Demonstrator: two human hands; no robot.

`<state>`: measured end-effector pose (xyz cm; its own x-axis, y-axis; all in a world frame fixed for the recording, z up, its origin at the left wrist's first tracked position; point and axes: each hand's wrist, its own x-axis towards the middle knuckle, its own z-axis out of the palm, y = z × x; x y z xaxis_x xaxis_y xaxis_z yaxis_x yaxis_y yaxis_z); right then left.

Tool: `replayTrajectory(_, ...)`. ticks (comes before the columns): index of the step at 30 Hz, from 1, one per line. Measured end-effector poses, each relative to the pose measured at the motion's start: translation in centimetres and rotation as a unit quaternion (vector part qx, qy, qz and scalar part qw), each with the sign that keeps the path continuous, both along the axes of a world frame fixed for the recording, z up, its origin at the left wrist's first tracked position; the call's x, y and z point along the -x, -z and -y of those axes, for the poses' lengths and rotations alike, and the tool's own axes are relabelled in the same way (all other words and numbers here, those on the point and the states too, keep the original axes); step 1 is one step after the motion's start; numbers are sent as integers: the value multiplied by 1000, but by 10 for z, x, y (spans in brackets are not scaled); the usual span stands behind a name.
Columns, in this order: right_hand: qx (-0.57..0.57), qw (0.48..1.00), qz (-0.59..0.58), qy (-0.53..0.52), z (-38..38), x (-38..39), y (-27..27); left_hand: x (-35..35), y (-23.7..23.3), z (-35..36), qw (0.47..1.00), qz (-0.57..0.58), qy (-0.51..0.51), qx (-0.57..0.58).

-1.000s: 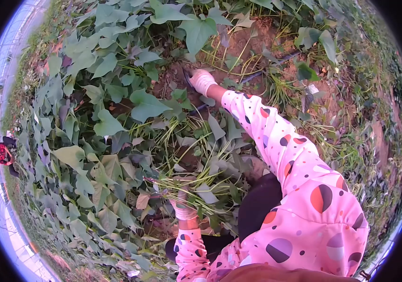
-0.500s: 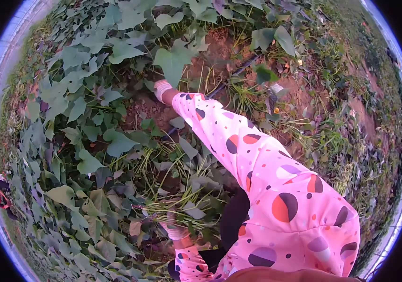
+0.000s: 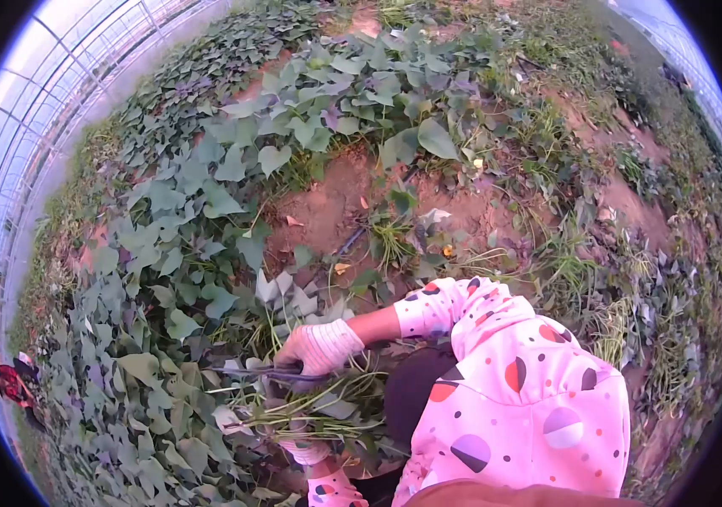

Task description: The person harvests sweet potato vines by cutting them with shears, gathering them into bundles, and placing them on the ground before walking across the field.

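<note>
hands close together among leafy vines (image 3: 221, 201)
right hand (image 3: 312, 348) grips a dark tool (image 3: 247, 371); left hand's (image 3: 296, 439) fingers clasp stems (image 3: 331, 417)

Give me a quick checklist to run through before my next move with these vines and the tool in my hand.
1. Left hand holding the leafy vine stems: ok.
2. Right hand holding the dark tool: ok.
3. Tool pointing away from your body: ok.
4. Gap between tool and left hand: cannot tell, stems partly hide that hand.
5. Tool apart from the dark hose: ok.
6. Other person apart from both hands: ok.
</note>
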<state>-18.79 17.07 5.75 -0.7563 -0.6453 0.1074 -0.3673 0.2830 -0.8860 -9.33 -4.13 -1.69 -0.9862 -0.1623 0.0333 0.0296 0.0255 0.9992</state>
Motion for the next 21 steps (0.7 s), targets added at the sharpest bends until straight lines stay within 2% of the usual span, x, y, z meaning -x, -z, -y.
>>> replayTrajectory(1,-9,1000,2,-8,16,-14,-12,-10,-6,-2,999,-31,-28,28)
replayTrajectory(2,-7,998,-59,25,29,-22,-18,-19,-12,3,992,-82,-20,93)
replayTrajectory(4,8,998,-46,-30,37,-30,-52,-40,-34,13,946,-202,14,252)
replayTrajectory(6,-31,996,-45,-74,47,-44,-82,-60,-57,-1,949,-172,-33,262)
replayTrajectory(7,-45,987,-133,-76,53,-46,-88,-61,-51,3,976,-154,-66,136)
replayTrajectory(8,-52,971,-216,-86,61,-53,-92,-72,-62,4,989,-131,-56,36)
replayTrajectory(9,-65,973,-186,-119,59,-65,-116,-85,-82,0,990,-110,-54,-66)
replayTrajectory(10,-30,965,-221,-137,65,-67,-119,-90,-100,-2,985,-93,-24,-141)
replayTrajectory(11,-55,967,-194,-156,65,-72,-134,-102,-111,-8,980,-75,-66,-169)
replayTrajectory(12,-93,959,-212,-166,70,-73,-147,-106,-112,2,986,-68,-62,-141)
replayTrajectory(13,-90,970,-160,-157,70,-86,-166,-111,-112,7,983,-125,-106,-86)
replayTrajectory(14,-66,970,-197,-129,74,-89,-166,-115,-112,11,972,-176,-156,-27)
replayTrajectory(15,-52,992,-66,-97,76,-95,-172,-112,-74,38,947,-239,-181,116)
replayTrajectory(16,3,998,-24,-60,76,-104,-183,-122,-107,34,966,-187,-147,-100)
replayTrajectory(17,75,996,34,-28,79,-109,-183,-130,-122,42,965,-165,-121,-166)
replayTrajectory(18,131,988,79,-10,81,-116,-183,-132,-109,57,964,-170,-148,-141)
replayTrajectory(19,109,991,79,3,72,-124,-195,-144,-118,61,958,-203,-137,-148)
replayTrajectory(20,133,990,50,15,75,-124,-185,-155,-125,66,931,-205,-189,-236)
replayTrajectory(21,120,992,-35,-2,76,-122,-169,-173,-147,66,905,-218,-202,-306)
